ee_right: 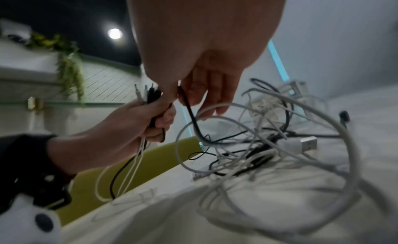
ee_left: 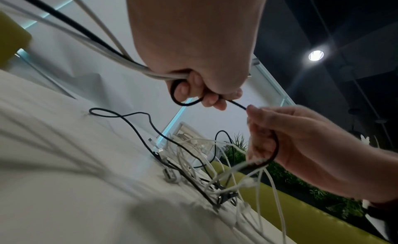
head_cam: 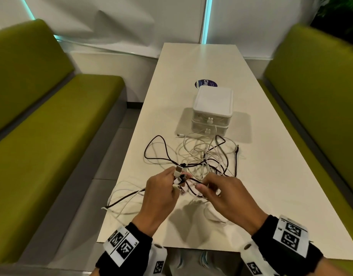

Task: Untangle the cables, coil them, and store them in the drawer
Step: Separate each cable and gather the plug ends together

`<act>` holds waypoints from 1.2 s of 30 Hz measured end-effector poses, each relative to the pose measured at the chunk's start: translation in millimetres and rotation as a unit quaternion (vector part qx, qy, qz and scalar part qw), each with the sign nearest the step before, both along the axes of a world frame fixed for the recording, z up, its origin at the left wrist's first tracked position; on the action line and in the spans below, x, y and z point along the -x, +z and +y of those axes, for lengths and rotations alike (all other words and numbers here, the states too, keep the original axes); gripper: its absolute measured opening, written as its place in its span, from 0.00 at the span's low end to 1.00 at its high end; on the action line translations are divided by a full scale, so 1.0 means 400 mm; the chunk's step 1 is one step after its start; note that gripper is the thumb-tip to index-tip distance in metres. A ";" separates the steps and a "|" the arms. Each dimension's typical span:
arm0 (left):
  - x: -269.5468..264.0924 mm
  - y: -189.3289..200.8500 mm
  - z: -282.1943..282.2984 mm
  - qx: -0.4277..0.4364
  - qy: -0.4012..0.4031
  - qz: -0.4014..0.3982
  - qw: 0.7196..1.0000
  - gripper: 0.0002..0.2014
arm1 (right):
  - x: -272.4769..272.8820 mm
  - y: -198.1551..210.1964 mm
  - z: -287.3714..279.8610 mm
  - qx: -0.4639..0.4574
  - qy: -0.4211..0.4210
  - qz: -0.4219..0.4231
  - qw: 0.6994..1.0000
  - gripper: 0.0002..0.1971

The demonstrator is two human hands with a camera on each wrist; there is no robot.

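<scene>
The left hand (head_cam: 161, 193) is curled tight round a bunch of cable ends, plugs sticking up. The right hand (head_cam: 224, 196) pinches a black cable (ee_left: 187, 103) between thumb and fingers. The tangle of cables (head_cam: 203, 156) lies mid-table, just near of the drawer box (head_cam: 212, 110). Bare table (head_cam: 271, 176) lies to the right; some cables overhang the left edge.

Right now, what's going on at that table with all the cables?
A person is untangling a heap of black and white cables on the table. The left hand grips a bundle of connector ends; the right hand pinches a black cable running between both hands. Most cables still lie tangled before the white drawer box, whose drawers look closed.
</scene>
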State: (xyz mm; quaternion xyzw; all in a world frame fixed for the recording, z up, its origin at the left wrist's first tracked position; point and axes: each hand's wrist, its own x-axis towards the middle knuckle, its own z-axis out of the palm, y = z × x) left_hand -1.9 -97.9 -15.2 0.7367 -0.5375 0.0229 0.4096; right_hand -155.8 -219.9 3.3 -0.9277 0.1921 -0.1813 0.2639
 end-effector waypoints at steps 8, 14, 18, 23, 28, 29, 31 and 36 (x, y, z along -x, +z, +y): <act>-0.023 0.024 0.011 0.049 0.125 0.230 0.964 0.18 | -0.028 -0.010 -0.002 0.106 0.063 0.105 0.987 0.17; -0.059 0.040 0.029 0.047 0.145 0.307 0.939 0.21 | -0.060 -0.006 -0.002 0.139 -0.018 0.109 0.984 0.25; -0.059 0.050 0.041 -0.007 0.094 0.277 0.956 0.16 | -0.049 -0.014 0.018 0.183 -0.046 -0.029 0.982 0.18; -0.030 0.044 0.033 0.041 -0.025 0.301 0.953 0.15 | -0.059 -0.039 -0.004 -0.167 -0.043 0.025 0.985 0.20; 0.025 0.040 0.013 0.019 -0.092 0.278 0.956 0.18 | -0.067 -0.011 -0.011 -0.263 -0.074 0.048 0.961 0.21; 0.030 0.038 0.009 0.010 -0.089 0.259 0.962 0.25 | -0.068 -0.010 -0.011 -0.230 -0.062 0.066 0.969 0.21; 0.038 0.037 -0.002 -0.016 -0.093 0.238 0.967 0.35 | -0.069 -0.011 -0.015 -0.179 -0.043 0.094 0.978 0.17; 0.046 0.040 -0.014 -0.079 -0.094 0.131 0.984 0.36 | -0.056 -0.019 -0.030 -0.150 -0.036 0.045 0.987 0.09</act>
